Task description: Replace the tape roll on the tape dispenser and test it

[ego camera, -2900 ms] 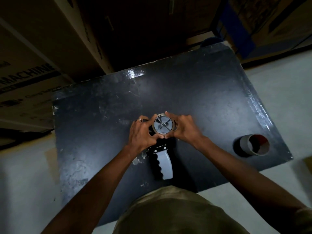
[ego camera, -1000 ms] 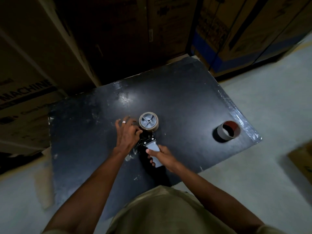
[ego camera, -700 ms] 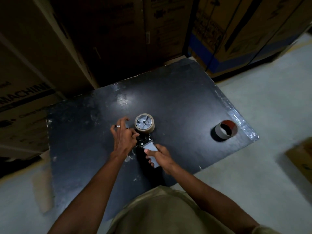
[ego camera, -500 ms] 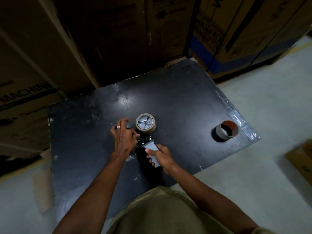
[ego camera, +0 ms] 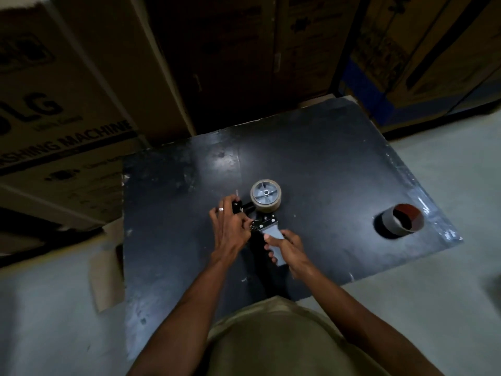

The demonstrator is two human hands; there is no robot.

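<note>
A hand-held tape dispenser (ego camera: 267, 222) lies on the black table (ego camera: 325, 169). A brown tape roll (ego camera: 265, 200) sits on its grey spoked hub. My right hand (ego camera: 284, 246) is closed around the dispenser's grey handle. My left hand (ego camera: 229, 226) rests at the dispenser's black front end, left of the roll, its fingers pinched on the black roller part. Whether it holds a tape end is too dark to tell. An empty cardboard tape core (ego camera: 402, 219) lies on its side near the table's right edge.
Large cardboard boxes (ego camera: 67, 104) stand stacked behind and to the left of the table. More boxes with blue bands (ego camera: 379, 77) stand at the back right. A cardboard scrap (ego camera: 108, 278) lies on the grey floor beside the table's left edge.
Both hands left the roll on the hub. My right hand took the grey handle, and my left hand moved to the front end. In the last second only the camera shifted.
</note>
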